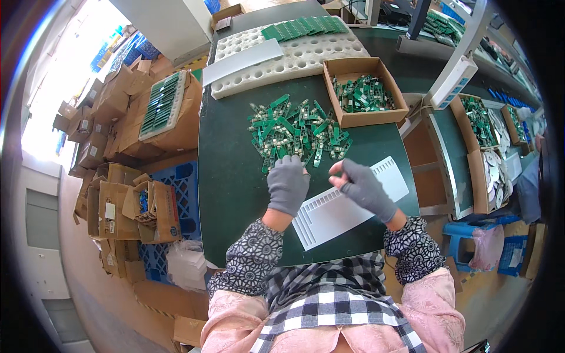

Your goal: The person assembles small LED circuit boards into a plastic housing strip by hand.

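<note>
Both hands wear grey fingerless gloves. My left hand [287,183] rests palm down at the near edge of a heap of small green circuit boards [296,130] on the dark green table [229,176], its fingertips touching the nearest boards. My right hand [360,187] hovers over a white slotted tray [347,203], fingers curled and pinched together; whether they hold a small part I cannot tell. The tray lies flat in front of me, partly under both hands.
A cardboard box [365,91] of green boards stands behind the heap. Beyond it lie white foam trays [288,56] with more boards. Stacked cartons [126,206] and a blue crate [176,182] fill the floor at left. Boxes of parts [479,147] sit on the right bench.
</note>
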A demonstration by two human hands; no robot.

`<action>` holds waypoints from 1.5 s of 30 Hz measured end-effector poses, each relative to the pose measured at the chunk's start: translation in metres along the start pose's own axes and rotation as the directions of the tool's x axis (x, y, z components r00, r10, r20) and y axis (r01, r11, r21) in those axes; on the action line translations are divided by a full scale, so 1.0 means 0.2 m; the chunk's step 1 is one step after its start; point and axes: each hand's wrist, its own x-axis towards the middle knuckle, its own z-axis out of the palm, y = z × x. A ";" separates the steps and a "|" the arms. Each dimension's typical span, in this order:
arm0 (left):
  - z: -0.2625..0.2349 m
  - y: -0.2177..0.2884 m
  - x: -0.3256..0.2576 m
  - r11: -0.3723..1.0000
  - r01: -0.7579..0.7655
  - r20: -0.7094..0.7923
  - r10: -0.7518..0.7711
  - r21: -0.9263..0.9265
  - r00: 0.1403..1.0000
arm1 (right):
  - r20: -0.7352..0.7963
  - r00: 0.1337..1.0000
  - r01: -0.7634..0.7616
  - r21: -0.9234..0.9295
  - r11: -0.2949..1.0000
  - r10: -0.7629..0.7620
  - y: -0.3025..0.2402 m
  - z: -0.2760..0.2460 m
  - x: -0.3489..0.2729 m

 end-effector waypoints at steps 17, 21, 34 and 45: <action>-0.39 -0.01 -0.44 0.261 0.488 0.486 -0.075 -0.833 0.871 | 0.526 0.817 0.563 -0.639 0.524 -0.236 -0.18 0.15 -0.08; -0.37 0.00 -0.48 0.376 0.494 0.505 -0.077 -0.784 0.860 | 0.547 0.820 0.549 -0.672 0.497 -0.167 -0.16 0.17 -0.12; -0.32 0.12 -0.84 0.608 0.216 0.281 0.012 -0.764 0.960 | 0.495 0.826 0.443 -0.277 0.853 -0.269 0.00 0.19 -0.08; -0.28 0.11 -0.86 0.597 0.299 0.317 -0.078 -0.744 0.945 | 0.795 0.593 0.705 -0.438 0.558 -0.126 -0.07 0.30 0.02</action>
